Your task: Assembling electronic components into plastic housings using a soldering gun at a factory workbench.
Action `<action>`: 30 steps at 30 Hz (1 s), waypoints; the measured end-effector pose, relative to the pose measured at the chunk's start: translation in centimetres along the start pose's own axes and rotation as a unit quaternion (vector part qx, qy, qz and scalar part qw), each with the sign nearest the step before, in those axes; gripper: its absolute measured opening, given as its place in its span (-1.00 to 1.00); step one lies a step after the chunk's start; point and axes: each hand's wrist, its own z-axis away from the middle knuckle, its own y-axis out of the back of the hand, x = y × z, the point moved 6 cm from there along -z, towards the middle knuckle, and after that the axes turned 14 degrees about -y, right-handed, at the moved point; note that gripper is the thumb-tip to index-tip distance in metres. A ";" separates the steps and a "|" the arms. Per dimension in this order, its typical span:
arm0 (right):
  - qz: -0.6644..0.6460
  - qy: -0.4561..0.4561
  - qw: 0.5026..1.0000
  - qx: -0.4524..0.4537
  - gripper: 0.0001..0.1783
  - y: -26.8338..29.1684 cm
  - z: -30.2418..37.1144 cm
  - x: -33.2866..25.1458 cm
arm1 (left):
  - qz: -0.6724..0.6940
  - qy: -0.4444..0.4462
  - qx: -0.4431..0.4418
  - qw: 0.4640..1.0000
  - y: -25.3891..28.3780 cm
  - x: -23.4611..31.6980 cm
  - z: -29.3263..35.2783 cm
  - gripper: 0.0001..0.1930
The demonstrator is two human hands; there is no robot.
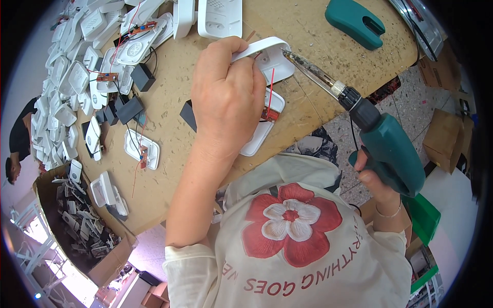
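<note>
My left hand (pixel 226 92) is closed around the edge of a white plastic casing half (pixel 281 68), tilted up above the table. In my right hand (pixel 377 185) is a green soldering gun (pixel 393 146). Its long metal tip reaches the far right edge of the casing half. Below the casing half lies a second white shell (pixel 255 141) with a small red circuit board (pixel 269 114) on it. A red wire (pixel 272 82) stands up by the board. My left hand partly hides both shells. A black box-shaped part (pixel 188 115) sits left of my wrist.
White casings (pixel 67 84) are heaped at the far left. Near them lie shells with boards, wires and black boxes (pixel 143 77). A carton (pixel 110 269) of small parts stands at the table's left edge. A green holder (pixel 354 23) rests at the far right. Another person (pixel 20 138) shows at left.
</note>
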 end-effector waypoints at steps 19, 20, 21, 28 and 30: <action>-0.168 -0.003 0.986 -0.015 -0.32 0.9 -0.2 1.6 | 0.044 0.052 -0.053 0.996 2.3 0.4 0.0 -0.87; -0.169 -0.004 0.986 -0.015 -0.32 0.8 -0.2 1.5 | 0.044 0.052 -0.054 0.996 2.3 0.2 0.1 -0.87; -0.180 0.005 0.983 -0.018 -0.32 0.7 -0.3 1.3 | 0.033 0.033 -0.057 0.997 2.2 0.2 0.1 -0.84; -0.194 0.030 0.980 -0.035 -0.31 0.6 -0.3 0.8 | -0.002 0.019 -0.010 1.000 4.1 1.7 0.2 -0.76; -0.187 0.029 0.982 -0.028 -0.31 0.9 -0.3 1.1 | 0.007 0.019 -0.038 0.999 3.7 2.6 0.1 -0.76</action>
